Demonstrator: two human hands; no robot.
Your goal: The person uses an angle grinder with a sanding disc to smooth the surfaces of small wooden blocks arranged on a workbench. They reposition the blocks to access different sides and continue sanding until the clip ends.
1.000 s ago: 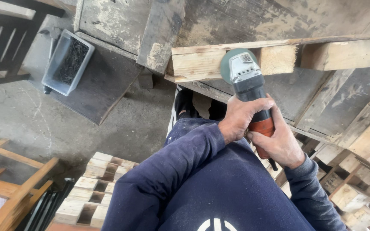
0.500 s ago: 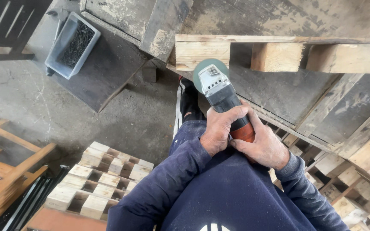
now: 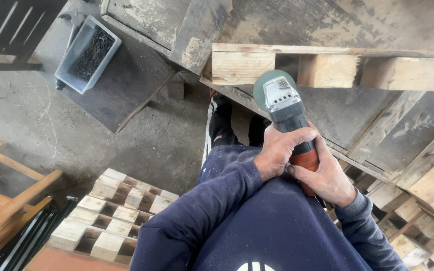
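Observation:
An angle grinder (image 3: 283, 103) with a grey head and an orange rear grip points up at the edge of a pale wooden pallet (image 3: 242, 65). Its green disc (image 3: 263, 85) sits right at the left pallet block. My left hand (image 3: 280, 150) wraps the grinder's body from the left. My right hand (image 3: 325, 175) grips the orange rear just behind it. Both arms wear dark blue sleeves. The pallet lies on a worn grey workbench (image 3: 327, 20).
A grey plastic tray of nails (image 3: 87, 54) rests on a dark board at the upper left. Stacked pale pallet blocks (image 3: 111, 211) lie at the lower left, a wooden frame (image 3: 6, 200) beside them. Loose wood offcuts (image 3: 428, 200) pile up at the right.
The grinder and both hands have shifted left along the pallet edge, from the gap between blocks toward the left block. The view has also drifted.

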